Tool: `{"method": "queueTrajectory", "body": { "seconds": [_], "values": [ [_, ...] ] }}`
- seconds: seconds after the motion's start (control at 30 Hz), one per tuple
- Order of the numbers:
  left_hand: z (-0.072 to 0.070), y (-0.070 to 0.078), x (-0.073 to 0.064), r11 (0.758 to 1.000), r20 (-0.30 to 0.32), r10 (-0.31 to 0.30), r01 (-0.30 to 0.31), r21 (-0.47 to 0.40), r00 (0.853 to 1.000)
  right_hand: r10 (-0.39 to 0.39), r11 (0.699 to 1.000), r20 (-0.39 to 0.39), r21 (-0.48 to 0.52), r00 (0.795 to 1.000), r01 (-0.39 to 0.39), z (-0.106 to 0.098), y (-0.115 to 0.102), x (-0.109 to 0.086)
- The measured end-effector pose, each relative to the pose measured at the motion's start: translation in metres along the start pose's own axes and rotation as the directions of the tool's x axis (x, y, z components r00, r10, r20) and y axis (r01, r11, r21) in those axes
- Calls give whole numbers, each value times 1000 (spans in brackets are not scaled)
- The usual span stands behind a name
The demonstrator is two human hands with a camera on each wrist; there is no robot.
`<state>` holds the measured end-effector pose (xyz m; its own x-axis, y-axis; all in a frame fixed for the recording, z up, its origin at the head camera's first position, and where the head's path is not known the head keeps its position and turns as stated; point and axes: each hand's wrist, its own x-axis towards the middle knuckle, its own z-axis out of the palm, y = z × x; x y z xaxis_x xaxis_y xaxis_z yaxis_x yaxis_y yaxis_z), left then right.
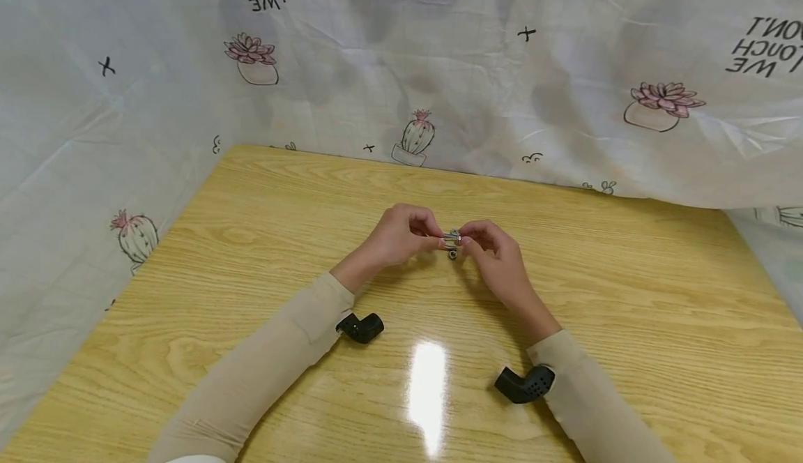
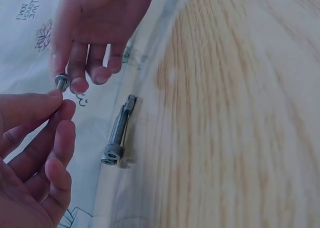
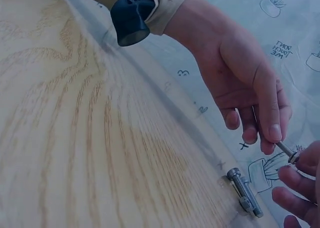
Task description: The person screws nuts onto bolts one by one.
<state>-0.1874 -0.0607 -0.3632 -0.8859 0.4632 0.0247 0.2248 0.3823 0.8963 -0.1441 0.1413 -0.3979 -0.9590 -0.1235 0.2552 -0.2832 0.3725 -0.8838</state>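
My left hand point(image 1: 398, 236) pinches the shank of a small metal bolt point(image 3: 284, 148) between thumb and forefinger. The bolt points across toward my right hand point(image 1: 498, 257), whose thumb and forefinger grip a ring-like metal nut point(image 2: 61, 79) at its far end. The other fingers of both hands are loosely bent. Below the hands, socket-head bolts point(image 2: 118, 133) lie side by side on the table, a hex nut point(image 3: 245, 203) among them. From the head view, the fingers partly cover the held pieces.
The wood-grain table point(image 1: 282, 205) spreads out around both arms. A pale printed sheet point(image 1: 470, 100) hangs behind it and along its left side. Black camera mounts point(image 1: 360, 328) sit at the sleeve cuffs. A bright reflection marks the tabletop in front.
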Motion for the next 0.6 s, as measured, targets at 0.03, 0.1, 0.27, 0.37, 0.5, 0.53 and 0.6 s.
{"method": "queueTrajectory", "body": {
  "seconds": [0.03,0.1,0.27,0.37,0.5,0.53,0.6],
  "values": [
    [-1,0,1,1000,-5,-5,5,1,1000,-11,1000,0,-10,1000,11,0,0,0],
    [-2,0,2,1000,-11,-8,8,3,1000,-32,999,1,-36,999,32,0,0,1],
    [-4,0,4,1000,-7,-7,7,-8,1000,-30,998,4,-56,1000,31,0,0,2],
    [-4,-1,5,1000,0,-4,4,-12,1000,-3,999,6,-40,1000,4,0,0,4],
    [-5,-1,7,1000,8,5,-5,-15,1000,29,999,7,-26,1000,-29,2,-1,7],
    [-5,-1,7,1000,11,8,-8,-16,1000,35,999,6,-26,999,-35,3,-1,8],
    [-5,-1,8,1000,16,12,-12,-16,1000,45,998,0,-33,999,-45,4,-2,10]
  ]
}}
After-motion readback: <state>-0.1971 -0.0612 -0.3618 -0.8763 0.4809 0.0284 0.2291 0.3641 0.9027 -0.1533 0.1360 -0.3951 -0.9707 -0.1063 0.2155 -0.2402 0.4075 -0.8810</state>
